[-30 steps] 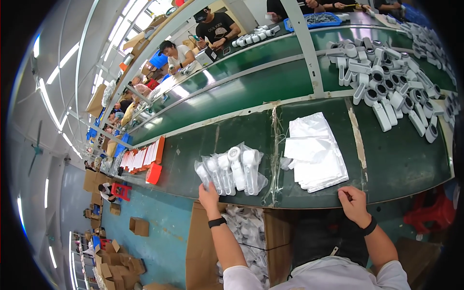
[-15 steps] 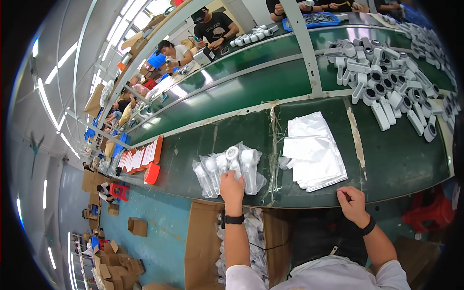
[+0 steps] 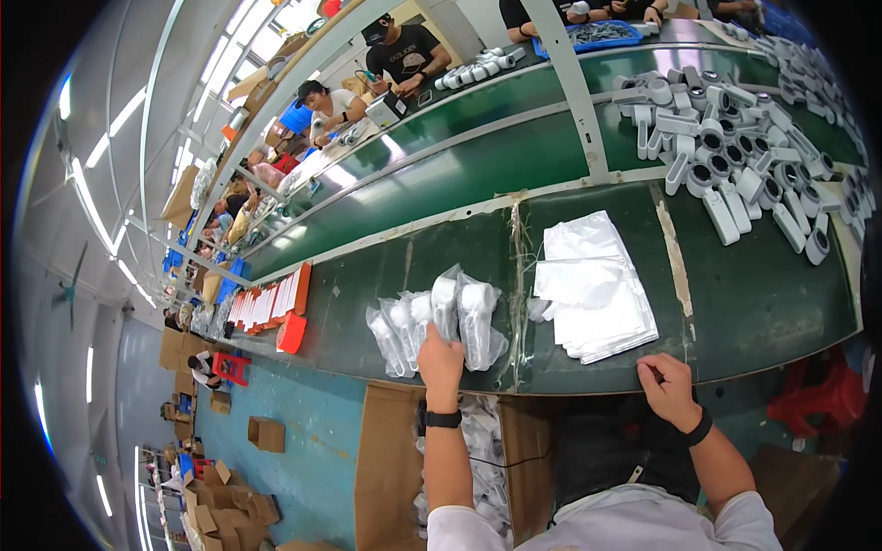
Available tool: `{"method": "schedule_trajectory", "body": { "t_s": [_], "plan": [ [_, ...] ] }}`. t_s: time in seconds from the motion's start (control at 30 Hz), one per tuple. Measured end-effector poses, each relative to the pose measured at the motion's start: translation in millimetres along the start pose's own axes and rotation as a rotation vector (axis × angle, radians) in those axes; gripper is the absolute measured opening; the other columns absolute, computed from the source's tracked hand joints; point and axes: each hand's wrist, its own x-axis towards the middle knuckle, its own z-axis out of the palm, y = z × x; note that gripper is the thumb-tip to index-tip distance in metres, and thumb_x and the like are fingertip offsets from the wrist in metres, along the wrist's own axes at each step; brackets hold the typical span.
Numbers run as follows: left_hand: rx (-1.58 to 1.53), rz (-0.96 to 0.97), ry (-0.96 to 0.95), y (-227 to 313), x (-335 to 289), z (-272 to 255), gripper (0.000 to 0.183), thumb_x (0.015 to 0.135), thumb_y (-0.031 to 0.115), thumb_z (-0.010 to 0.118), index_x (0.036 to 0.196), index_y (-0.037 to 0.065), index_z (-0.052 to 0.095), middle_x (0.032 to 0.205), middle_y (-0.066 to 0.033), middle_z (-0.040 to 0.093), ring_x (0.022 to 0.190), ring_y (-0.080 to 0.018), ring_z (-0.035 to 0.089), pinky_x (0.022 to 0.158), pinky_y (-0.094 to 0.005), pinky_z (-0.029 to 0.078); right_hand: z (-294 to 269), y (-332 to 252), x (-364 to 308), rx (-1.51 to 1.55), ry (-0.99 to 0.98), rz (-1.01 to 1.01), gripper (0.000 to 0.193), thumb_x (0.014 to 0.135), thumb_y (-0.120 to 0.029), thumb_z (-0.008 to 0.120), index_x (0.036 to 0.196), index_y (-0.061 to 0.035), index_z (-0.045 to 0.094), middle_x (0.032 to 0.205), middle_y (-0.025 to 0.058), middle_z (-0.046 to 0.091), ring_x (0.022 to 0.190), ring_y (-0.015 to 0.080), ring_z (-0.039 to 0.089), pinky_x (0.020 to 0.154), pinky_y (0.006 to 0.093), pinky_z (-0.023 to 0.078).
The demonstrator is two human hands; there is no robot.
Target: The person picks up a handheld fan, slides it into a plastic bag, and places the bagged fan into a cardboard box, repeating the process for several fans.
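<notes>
A row of white handheld devices with round heads, each in a clear plastic bag (image 3: pixel 397 323), lies on the dark green table (image 3: pixel 588 375). At the row's near side my left hand (image 3: pixel 441 360) is closed around the lower end of one bagged device (image 3: pixel 446 301); its fingers are partly hidden. To the right of the row is a stack of flat white plastic bags (image 3: pixel 602 298). My right hand (image 3: pixel 669 387) rests by the table's front edge near that stack, fingers curled in, with nothing visible in them.
Unbagged white and grey devices (image 3: pixel 735 156) are heaped at the far right. Orange boxes with white papers (image 3: pixel 271 300) and a red tape roll (image 3: pixel 291 333) lie left. Below the edge, a cardboard box (image 3: pixel 386 468) holds bagged pieces. A metal post (image 3: pixel 579 101) rises beyond; people work across the belt.
The bagged device at my left hand has turned: its holed face showed before, now its plain white side does. My left hand has shifted slightly; my right hand has barely moved.
</notes>
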Motion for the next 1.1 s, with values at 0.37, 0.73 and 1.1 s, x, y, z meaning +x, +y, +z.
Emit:
{"method": "schedule_trajectory", "body": {
  "t_s": [0.37, 0.73, 1.1],
  "plan": [
    [0.011, 0.012, 0.260, 13.7, -15.9, -10.7, 0.047, 0.076, 0.028, 0.070, 0.115, 0.003, 0.061, 0.102, -0.0206, 0.066, 0.097, -0.0380, 0.062, 0.081, -0.0449, 0.050, 0.8, -0.7, 3.3, -0.054, -0.013, -0.044, 0.004, 0.083, -0.002, 0.066, 0.086, 0.0002, 0.066, 0.067, 0.0087, 0.058, 0.050, 0.0143, 0.054, 0.047, 0.0259, 0.040],
    [0.204, -0.189, 0.142, 26.6, -2.2, 11.3, 0.084, 0.066, 0.048, 0.077, 0.130, 0.003, 0.047, 0.145, -0.0249, 0.029, 0.138, -0.0566, 0.007, 0.095, -0.0805, 0.017, 2.7, -4.6, 0.7, -0.073, -0.024, -0.094, 0.003, 0.082, -0.001, 0.065, 0.085, 0.0008, 0.065, 0.065, 0.0093, 0.055, 0.050, 0.0174, 0.052, 0.047, 0.0284, 0.038],
    [0.063, -0.404, -0.199, 1.0, 13.6, -24.4, 0.106, 0.059, 0.065, 0.077, 0.143, 0.013, 0.038, 0.153, -0.0199, 0.025, 0.139, -0.0562, 0.013, 0.095, -0.0828, 0.016, 2.6, -3.1, 0.6, -0.078, -0.021, -0.123, 0.003, 0.083, 0.000, 0.063, 0.085, 0.0018, 0.064, 0.065, 0.0096, 0.054, 0.051, 0.0175, 0.050, 0.049, 0.0294, 0.037]
  ]
}}
